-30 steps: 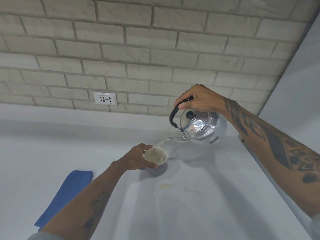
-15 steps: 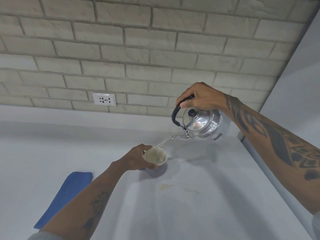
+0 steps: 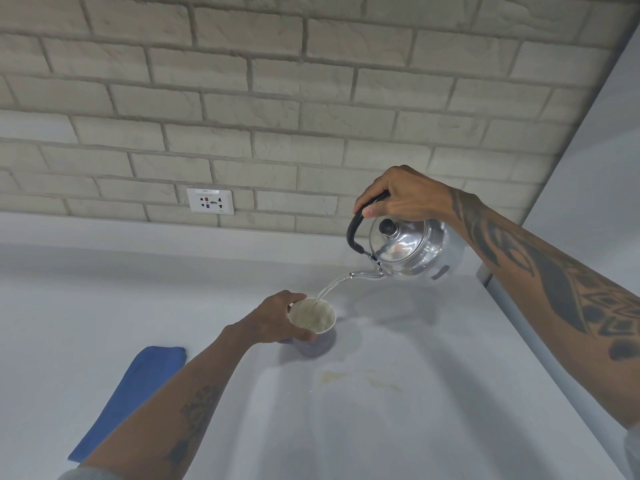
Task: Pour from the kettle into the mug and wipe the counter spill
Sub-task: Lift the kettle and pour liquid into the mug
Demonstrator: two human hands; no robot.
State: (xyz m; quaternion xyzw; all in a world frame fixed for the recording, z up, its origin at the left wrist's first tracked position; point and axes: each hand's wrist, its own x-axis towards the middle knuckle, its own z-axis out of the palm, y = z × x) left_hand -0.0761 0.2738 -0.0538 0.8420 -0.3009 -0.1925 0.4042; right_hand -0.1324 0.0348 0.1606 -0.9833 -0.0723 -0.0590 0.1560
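**Kettle tipped over the mug, water running in**

Head view: The kettle (image 3: 412, 249), shiny metal with a black knob on its lid, hangs in the air above the counter (image 3: 433, 420), tilted with its spout down and to the left. The right hand (image 3: 403, 197) holds it from above, fingers wrapped tight around the black handle (image 3: 356, 226), thumb tip showing at the front. A thin clear stream (image 3: 329, 289) arcs from the spout tip into the mug (image 3: 313, 323), which stands on the counter below and to the left of the kettle. The mug is pale inside and holds light liquid. The left hand (image 3: 273, 320) grips the mug's left side, fingers curled round the wall and thumb lying along the near rim. Just in front of the mug, a faint yellowish spill (image 3: 346, 377) marks the counter. A folded blue cloth (image 3: 135, 386) lies flat to the left, well apart from the mug and partly behind the left forearm. On the brick wall (image 3: 311, 98) behind sits a white socket (image 3: 210, 201).
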